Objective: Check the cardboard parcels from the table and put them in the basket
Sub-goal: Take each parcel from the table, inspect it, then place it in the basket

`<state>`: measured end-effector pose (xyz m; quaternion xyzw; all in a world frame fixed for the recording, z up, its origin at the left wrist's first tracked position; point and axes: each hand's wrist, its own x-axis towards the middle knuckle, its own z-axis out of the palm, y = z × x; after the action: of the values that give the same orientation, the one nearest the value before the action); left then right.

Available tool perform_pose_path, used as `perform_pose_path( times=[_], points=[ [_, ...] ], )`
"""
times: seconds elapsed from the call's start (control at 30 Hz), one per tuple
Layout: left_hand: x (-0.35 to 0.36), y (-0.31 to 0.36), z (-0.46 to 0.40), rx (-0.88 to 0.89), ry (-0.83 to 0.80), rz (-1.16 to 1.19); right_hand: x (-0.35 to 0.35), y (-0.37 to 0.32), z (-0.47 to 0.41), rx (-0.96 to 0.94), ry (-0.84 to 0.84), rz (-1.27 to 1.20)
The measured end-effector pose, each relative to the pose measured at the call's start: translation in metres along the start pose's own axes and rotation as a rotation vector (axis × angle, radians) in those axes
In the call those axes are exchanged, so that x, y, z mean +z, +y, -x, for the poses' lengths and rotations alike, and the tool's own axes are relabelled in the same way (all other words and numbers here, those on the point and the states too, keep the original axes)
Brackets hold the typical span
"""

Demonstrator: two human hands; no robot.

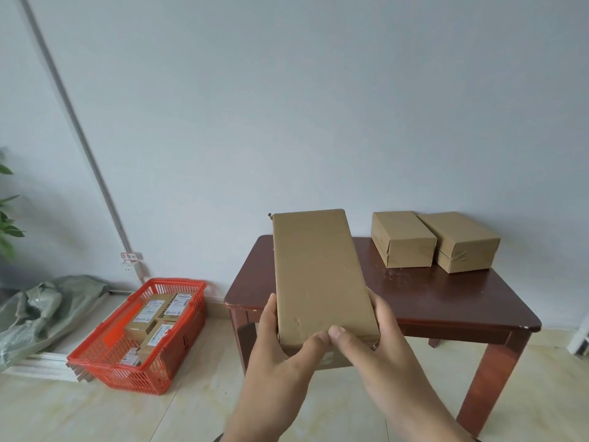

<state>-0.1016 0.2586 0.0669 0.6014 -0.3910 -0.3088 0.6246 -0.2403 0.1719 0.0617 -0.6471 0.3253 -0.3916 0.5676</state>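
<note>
Cardboard parcel (318,269) at frame centre, gripped by left hand (280,342) and right hand (366,339); better turned slowly, before red basket (105,362) lower left.

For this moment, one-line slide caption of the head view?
Both hands, left hand and right hand, hold a plain brown cardboard parcel above the dark wooden table.

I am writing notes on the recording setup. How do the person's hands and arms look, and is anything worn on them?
Left hand and right hand are bare: no gloves, rings or watch visible. The forearms are uncovered; a dark edge at the bottom may be a sleeve.
</note>
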Motion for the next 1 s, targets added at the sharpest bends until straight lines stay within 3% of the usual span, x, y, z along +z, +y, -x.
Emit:
perform_pose_path(
  times=[0.27, 0.5, 0.8, 1.0],
  points=[
    [0.006, -0.002, -0.005, -0.003, 0.235, 0.004, 0.005, 0.005, 0.005, -0.010, 0.058, 0.021],
    [0.016, -0.007, -0.003, 0.036, 0.247, -0.067, 0.005, 0.008, -0.002, 0.013, 0.142, -0.002],
    [0.011, -0.002, -0.007, 0.037, 0.272, -0.133, 0.010, 0.016, 0.005, -0.021, 0.120, 0.052],
    [0.017, -0.011, 0.000, 0.143, 0.273, -0.221, 0.006, 0.011, 0.001, 0.045, 0.185, 0.008]
  ],
)
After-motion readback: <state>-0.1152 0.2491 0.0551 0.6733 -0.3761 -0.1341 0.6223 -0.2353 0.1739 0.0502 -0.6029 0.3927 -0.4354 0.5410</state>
